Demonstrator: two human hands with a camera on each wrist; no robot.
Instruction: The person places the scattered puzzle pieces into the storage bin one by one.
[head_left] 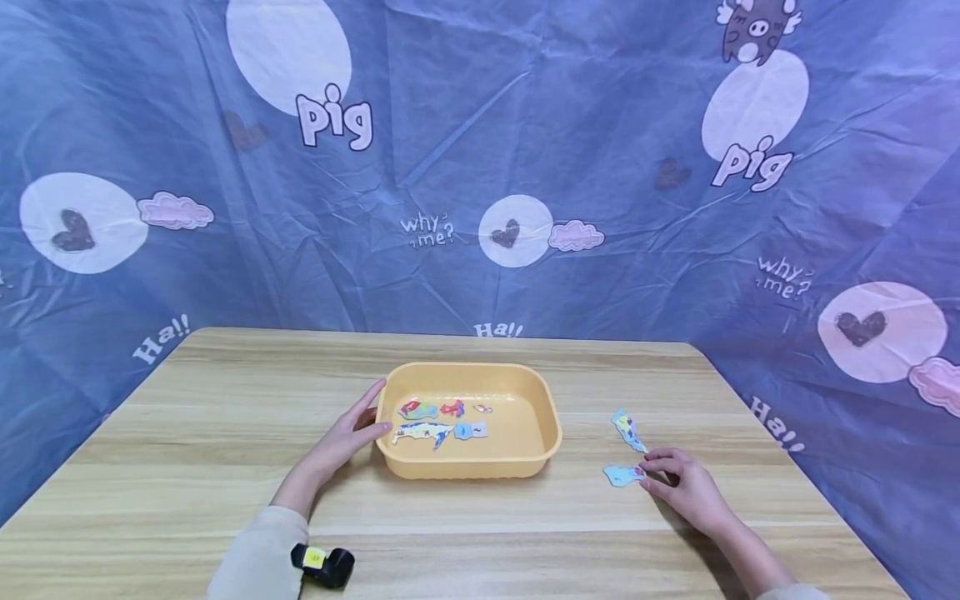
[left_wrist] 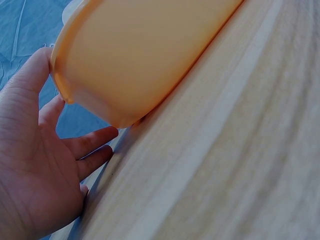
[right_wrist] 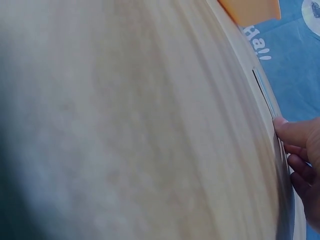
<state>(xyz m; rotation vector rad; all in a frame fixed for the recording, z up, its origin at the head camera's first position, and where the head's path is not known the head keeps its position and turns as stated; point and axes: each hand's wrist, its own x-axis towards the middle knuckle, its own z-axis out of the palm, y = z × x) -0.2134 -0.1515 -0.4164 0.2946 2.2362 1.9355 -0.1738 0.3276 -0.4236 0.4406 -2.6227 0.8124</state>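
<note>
A yellow plastic basin (head_left: pixel 468 468) stands on the wooden table, with several flat picture cut-outs (head_left: pixel 423 432) lying inside. My left hand (head_left: pixel 348 435) holds the basin by its left side, thumb over the rim and the other fingers along the outer wall. To the right of the basin, my right hand (head_left: pixel 690 492) pinches the end of a light-blue cut-out (head_left: pixel 622 476) between thumb and fingers. Only the thin edge of that piece (right_wrist: pixel 263 91) shows in the right wrist view. Another colourful cut-out (head_left: pixel 627 428) lies just beyond, its near end close to the fingertips.
The wood-grain table (head_left: pixel 480 533) reaches back to a blue printed cloth (head_left: pixel 450 283) hanging behind and at both sides. A black device with a yellow label (head_left: pixel 322 565) is strapped at the left wrist.
</note>
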